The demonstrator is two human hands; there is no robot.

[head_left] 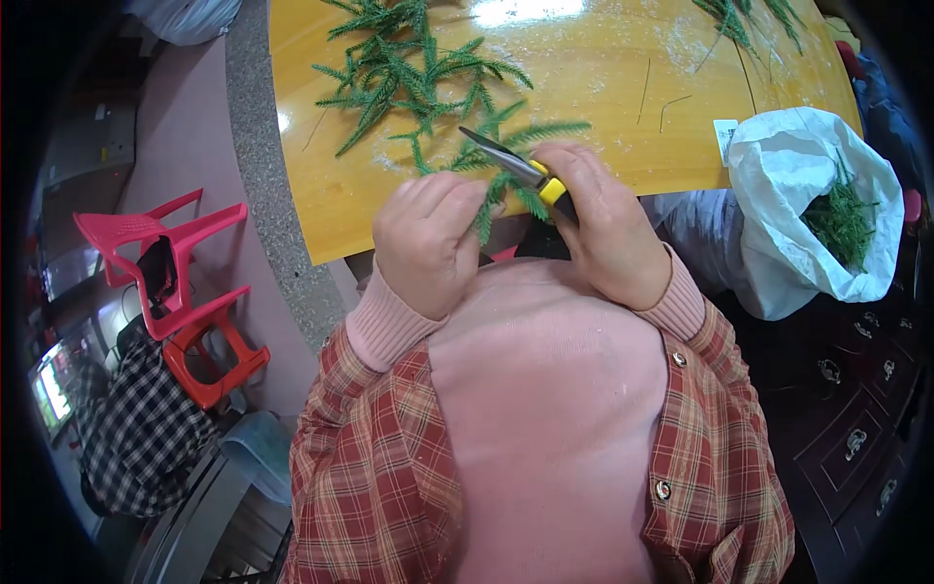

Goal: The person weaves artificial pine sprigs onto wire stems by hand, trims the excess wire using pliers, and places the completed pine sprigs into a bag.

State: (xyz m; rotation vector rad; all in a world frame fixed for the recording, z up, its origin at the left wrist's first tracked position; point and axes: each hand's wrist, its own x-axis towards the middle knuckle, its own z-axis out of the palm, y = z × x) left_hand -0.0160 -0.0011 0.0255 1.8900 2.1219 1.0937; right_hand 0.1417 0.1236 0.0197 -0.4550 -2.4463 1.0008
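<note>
My left hand (428,226) is closed on a green artificial sprig (489,206) near the table's front edge, its fingertips by the stem. Closed around yellow-and-black pliers (551,188) is my right hand (608,219), just to the right of the left one. The metal jaws point up and left, over the sprig's leaves; whether they grip anything cannot be made out. More green sprigs (389,68) lie in a pile on the yellow table (603,88), beyond my left hand.
A white sack (769,185) with green sprigs inside stands at the table's right edge. Thin wires (644,92) and more sprigs (730,19) lie on the table. On the left are a pink chair (146,229) and a red stool (209,389). Dark drawers (846,438) are at the right.
</note>
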